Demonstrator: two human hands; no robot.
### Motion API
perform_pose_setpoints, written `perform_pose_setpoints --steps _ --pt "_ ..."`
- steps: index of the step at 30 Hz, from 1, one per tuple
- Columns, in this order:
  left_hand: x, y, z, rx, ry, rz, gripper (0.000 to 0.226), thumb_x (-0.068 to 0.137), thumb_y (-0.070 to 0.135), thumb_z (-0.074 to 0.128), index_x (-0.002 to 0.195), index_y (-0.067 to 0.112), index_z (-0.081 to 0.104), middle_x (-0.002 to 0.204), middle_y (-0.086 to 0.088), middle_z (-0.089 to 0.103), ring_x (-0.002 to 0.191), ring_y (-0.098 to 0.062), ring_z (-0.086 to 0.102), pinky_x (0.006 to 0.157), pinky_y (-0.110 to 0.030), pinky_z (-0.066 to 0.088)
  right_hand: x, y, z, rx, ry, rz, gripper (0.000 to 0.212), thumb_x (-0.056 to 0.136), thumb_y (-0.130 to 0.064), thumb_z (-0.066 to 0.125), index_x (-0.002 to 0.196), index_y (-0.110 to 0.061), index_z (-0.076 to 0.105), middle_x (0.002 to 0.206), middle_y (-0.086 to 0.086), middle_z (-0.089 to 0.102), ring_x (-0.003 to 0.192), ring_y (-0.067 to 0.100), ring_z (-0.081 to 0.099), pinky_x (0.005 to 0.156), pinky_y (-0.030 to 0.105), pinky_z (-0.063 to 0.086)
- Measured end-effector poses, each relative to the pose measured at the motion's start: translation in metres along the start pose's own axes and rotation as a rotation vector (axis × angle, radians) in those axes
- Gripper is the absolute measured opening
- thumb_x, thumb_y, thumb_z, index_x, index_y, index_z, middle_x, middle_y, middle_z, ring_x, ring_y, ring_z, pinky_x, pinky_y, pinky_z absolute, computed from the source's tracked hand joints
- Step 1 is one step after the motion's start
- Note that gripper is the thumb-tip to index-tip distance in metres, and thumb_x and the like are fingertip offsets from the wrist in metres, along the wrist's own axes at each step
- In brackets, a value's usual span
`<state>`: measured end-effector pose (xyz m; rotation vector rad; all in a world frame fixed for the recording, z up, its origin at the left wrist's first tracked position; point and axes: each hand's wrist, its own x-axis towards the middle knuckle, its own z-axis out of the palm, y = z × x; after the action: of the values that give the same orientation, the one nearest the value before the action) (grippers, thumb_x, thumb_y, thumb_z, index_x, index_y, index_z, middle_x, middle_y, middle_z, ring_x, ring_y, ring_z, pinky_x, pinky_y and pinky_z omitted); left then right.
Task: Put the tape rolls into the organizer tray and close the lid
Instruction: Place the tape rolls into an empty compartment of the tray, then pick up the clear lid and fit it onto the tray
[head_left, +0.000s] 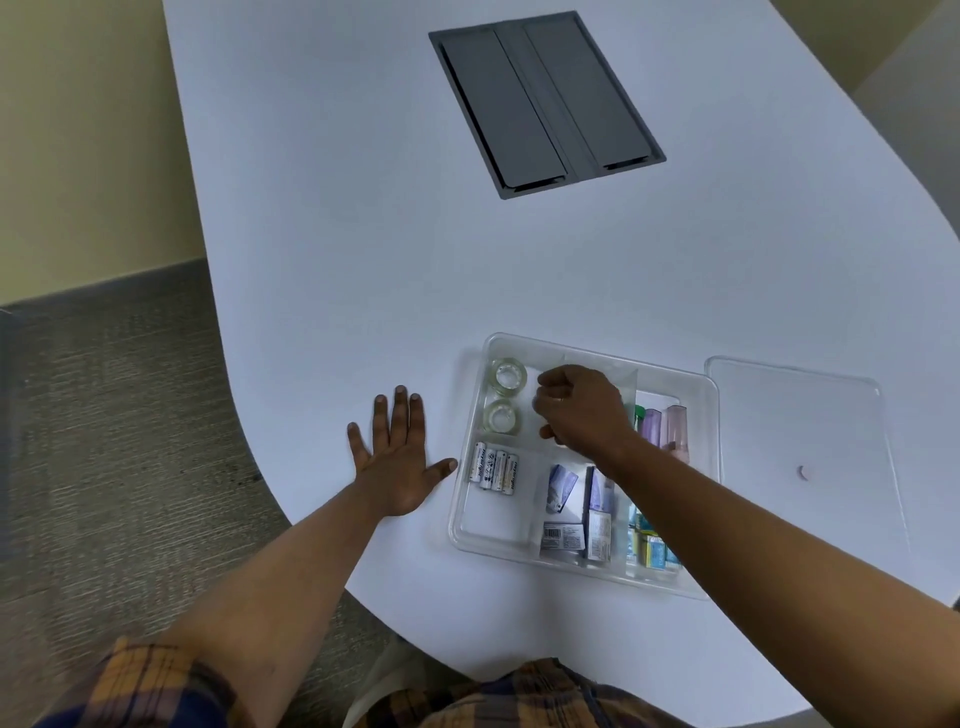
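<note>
A clear plastic organizer tray (470, 540) sits on the white table near me. Two clear tape rolls lie in its far left compartment, one (508, 374) behind the other (502, 416). My right hand (579, 410) hovers over the tray's middle, just right of the rolls, fingers curled; what is under it is hidden. My left hand (397, 462) lies flat on the table, fingers spread, its thumb at the tray's left wall. The clear lid (800, 415) lies flat on the table to the right of the tray.
Other tray compartments hold several white batteries (493, 466), small boxes (563, 535) and pastel tubes (670, 423). A grey cable hatch (545, 101) is set into the table further away. The table edge curves along the left, with carpet beyond.
</note>
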<state>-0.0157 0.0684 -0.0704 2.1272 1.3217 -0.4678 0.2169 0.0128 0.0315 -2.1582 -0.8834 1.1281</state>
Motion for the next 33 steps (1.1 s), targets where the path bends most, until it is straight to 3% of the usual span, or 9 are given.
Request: perform_pose_setpoints --steps 3,6,8,11,14,18,22,26,33 --pt "-0.008 0.004 -0.004 -0.012 0.040 -0.011 0.093 0.086 0.069 0.029 0.140 0.023 -0.030 0.149 0.004 -0.039 0.136 -0.019 -0.038 0.109 -0.060 -0.014 -0.019 0.015 -0.027 -0.104 0.118 -0.065 0.021 0.082 -0.013 0.065 0.103 -0.016 0.070 0.089 -0.006 0.071 0.077 0.005 0.069 0.078 0.022 0.053" --pt "-0.015 0.014 -0.015 -0.256 0.217 -0.030 0.079 0.089 0.065 0.032 0.150 0.024 0.003 0.161 0.004 -0.006 0.146 -0.013 -0.009 0.114 -0.055 -0.008 -0.040 0.048 -0.063 -0.079 0.282 -0.033 0.017 0.081 -0.013 0.067 0.092 -0.027 0.068 0.082 -0.019 0.067 0.067 -0.014 0.062 0.062 0.004 0.042" --pt "-0.028 0.024 -0.027 -0.535 0.367 0.024 0.067 0.090 0.059 0.033 0.148 0.028 0.020 0.158 0.003 0.021 0.145 -0.010 0.012 0.118 -0.047 0.001 -0.052 0.073 -0.085 -0.089 0.381 0.011 0.015 0.081 -0.017 0.070 0.089 -0.029 0.066 0.086 -0.017 0.069 0.067 -0.010 0.062 0.064 0.013 0.042" --pt "-0.051 0.056 -0.039 -0.610 0.483 0.217 0.060 0.090 0.053 0.042 0.144 0.029 0.031 0.150 0.007 0.034 0.138 -0.008 0.028 0.116 -0.037 0.022 -0.068 0.115 -0.118 -0.118 0.476 0.126 0.010 0.083 -0.017 0.070 0.091 -0.023 0.069 0.092 -0.005 0.073 0.080 0.011 0.068 0.074 0.025 0.044" --pt "-0.066 0.102 -0.041 -0.570 0.457 0.375 0.060 0.088 0.051 0.047 0.141 0.026 0.037 0.142 0.011 0.039 0.132 -0.004 0.033 0.110 -0.027 0.026 -0.081 0.158 -0.136 -0.216 0.465 0.261 0.015 0.084 -0.019 0.069 0.099 -0.017 0.070 0.099 0.001 0.073 0.094 0.024 0.067 0.081 0.030 0.046" --pt "-0.073 0.154 -0.026 -0.445 0.326 0.515 0.061 0.090 0.050 0.049 0.143 0.024 0.035 0.149 0.007 0.035 0.140 -0.008 0.025 0.114 -0.026 0.021 -0.100 0.196 -0.135 -0.430 0.298 0.410 0.019 0.081 -0.037 0.067 0.093 -0.024 0.062 0.090 -0.001 0.068 0.081 0.022 0.061 0.068 0.029 0.045" --pt "-0.066 0.192 -0.019 -0.208 0.279 0.662 0.061 0.090 0.047 0.053 0.142 0.019 0.036 0.153 0.000 0.033 0.143 -0.017 0.023 0.116 -0.032 0.019 -0.107 0.209 -0.125 -0.553 0.162 0.346 0.025 0.074 -0.045 0.066 0.070 -0.027 0.049 0.070 -0.009 0.058 0.068 0.016 0.058 0.053 0.025 0.037" --pt "-0.060 0.220 -0.022 -0.136 0.281 0.730 0.065 0.089 0.044 0.054 0.144 0.019 0.032 0.153 0.000 0.033 0.143 -0.016 0.023 0.116 -0.028 0.013 -0.106 0.210 -0.121 -0.621 0.171 0.267 0.028 0.068 -0.053 0.067 0.078 -0.031 0.053 0.074 -0.012 0.054 0.069 0.013 0.056 0.057 0.024 0.040" --pt "-0.056 0.233 -0.020 -0.149 0.264 0.715 0.070 0.090 0.046 0.053 0.148 0.021 0.023 0.155 0.004 0.029 0.144 -0.012 0.017 0.113 -0.021 0.009 -0.107 0.207 -0.111 -0.759 0.265 0.248 0.006 0.069 -0.022 0.056 0.073 -0.020 0.060 0.065 -0.006 0.052 0.067 0.020 0.060 0.054 0.025 0.040"
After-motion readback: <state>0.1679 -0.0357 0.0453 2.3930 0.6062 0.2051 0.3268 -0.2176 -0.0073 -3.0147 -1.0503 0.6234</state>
